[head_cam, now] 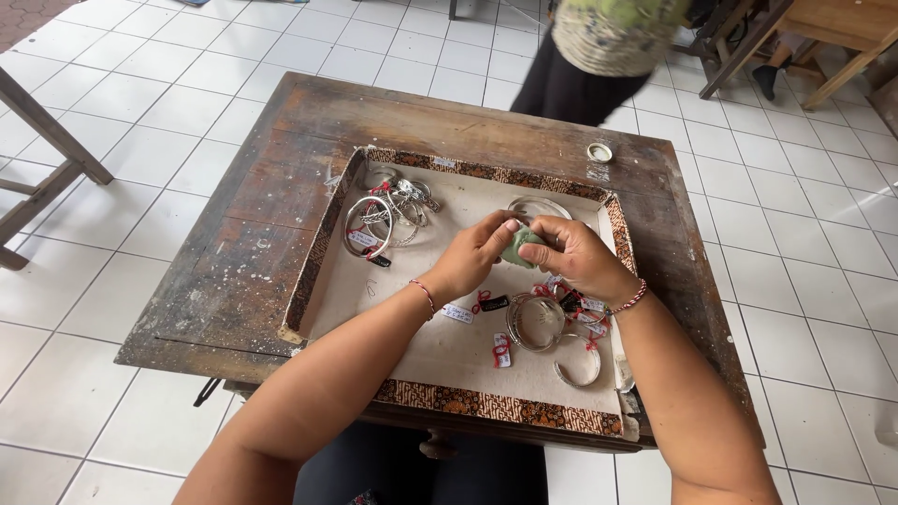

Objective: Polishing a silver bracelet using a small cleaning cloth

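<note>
Left hand [475, 254]: closed, fingers curled, thumb and fingertips pinched on the left side of a small green cloth [520, 245]. Right hand [575, 257]: closed as well, fingers wrapped over the right side of the same cloth. Held between both hands, raised above the middle of the tray [327, 234], at the point where the two sets of fingertips meet. Whatever sits inside the cloth: hidden, cannot tell. Red cord bracelet on each wrist.

Lying flat on the worn wooden surface [271, 159]: a shallow tray with a patterned brown border and a pale lining. Far left corner of the tray: a cluster of silver bangles [379, 217] with red tags. Just behind the hands: one silver bangle [540, 206]. Below the right hand: a wide silver cuff [535, 323] and an open silver cuff [577, 370], with tags scattered beside them. Far edge of the surface: a small white ring [599, 151]. Beyond the surface: another person [599, 56], standing on the white tiled floor.
</note>
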